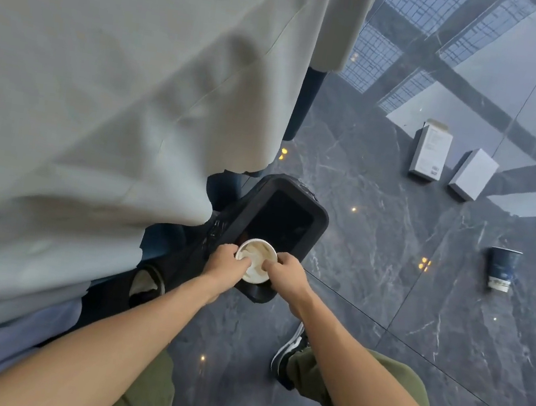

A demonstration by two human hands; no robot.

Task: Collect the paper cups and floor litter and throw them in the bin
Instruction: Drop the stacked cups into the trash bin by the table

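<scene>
Grey tablecloth (103, 93) draped left; dark marble floor (383, 305).

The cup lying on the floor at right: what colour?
Dark navy blue cup with a pale band near its base; seen in the head view.

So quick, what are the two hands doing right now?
Left hand: closed on the rim of the white paper cup, above the black bin.
Right hand: gripping the same cup.

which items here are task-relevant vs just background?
Job:
- white paper cup, paper stuffed inside, held by left hand and right hand
- black bin
- dark blue cup on the floor
- two white boxes on the floor

Lying about:
- grey tablecloth
- marble floor
</scene>
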